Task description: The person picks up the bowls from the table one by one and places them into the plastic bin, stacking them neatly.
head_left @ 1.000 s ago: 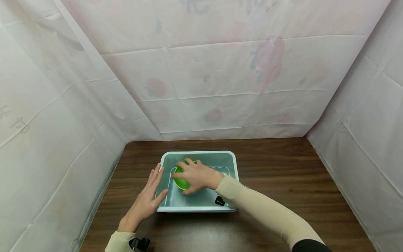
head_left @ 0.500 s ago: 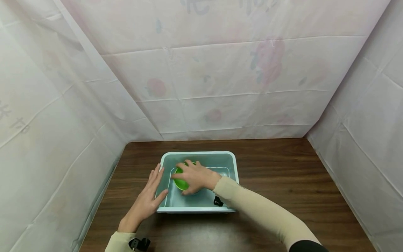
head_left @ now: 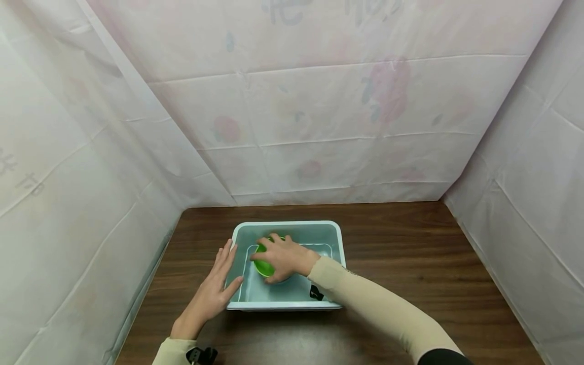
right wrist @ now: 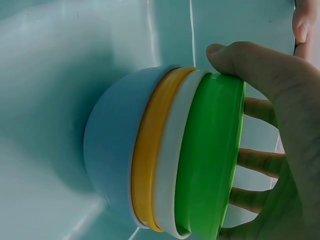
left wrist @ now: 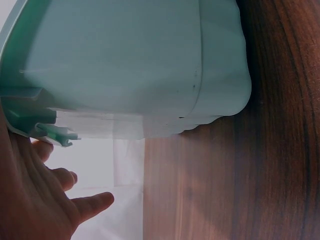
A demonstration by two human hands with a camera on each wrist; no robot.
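Observation:
My right hand (head_left: 285,258) reaches into a pale green-blue plastic basin (head_left: 285,305) and holds the green bowl (right wrist: 212,155) by its rim, thumb on one side and fingers spread across to the other. This bowl is the top one of a nested stack. Below it in the right wrist view come a white bowl (right wrist: 172,160), a yellow bowl (right wrist: 150,160) and a blue bowl (right wrist: 112,145) at the bottom. My left hand (head_left: 212,291), its fingers straight, rests along the basin's left rim. The left wrist view shows its fingers beside that edge.
The basin stands on a dark wood-grain table (head_left: 392,253). White printed sheets hang behind it (head_left: 319,126) and along both sides. A small black device (head_left: 202,355) sits on the left wrist, another (head_left: 316,292) on the right.
Very little differs. The right forearm has shifted slightly left, while the hand keeps its place on the green bowl. My left hand stays at the basin's rim.

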